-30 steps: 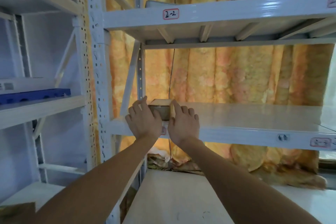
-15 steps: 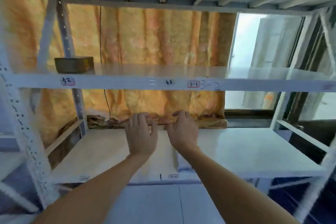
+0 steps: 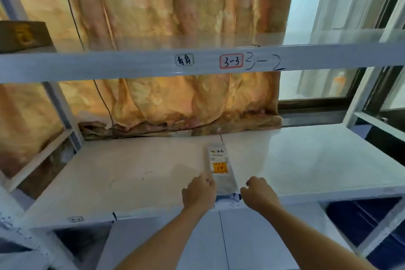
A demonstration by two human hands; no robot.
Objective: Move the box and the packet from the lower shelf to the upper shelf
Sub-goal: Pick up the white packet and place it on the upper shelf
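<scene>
A brown box [image 3: 24, 36] with a yellow mark stands at the far left of the upper shelf [image 3: 131, 62]. A white packet [image 3: 220, 166] with an orange label lies flat near the front edge of the lower shelf [image 3: 131, 173]. My left hand [image 3: 198, 192] touches the packet's near left edge with its fingertips. My right hand [image 3: 258, 193] hovers just right of the packet's near end, fingers curled and holding nothing. Whether the left fingers pinch the packet is unclear.
White metal uprights [image 3: 63, 112] frame the rack at left, and another [image 3: 359, 103] at right. An orange curtain [image 3: 175, 103] hangs behind, its hem bunched on the lower shelf's back edge. A window [image 3: 317, 85] is at the right. Dark blue objects [image 3: 359, 215] sit below right.
My view dropped from the upper shelf to the lower one. Both hands left the box on the upper shelf and came down to the packet's near end.
</scene>
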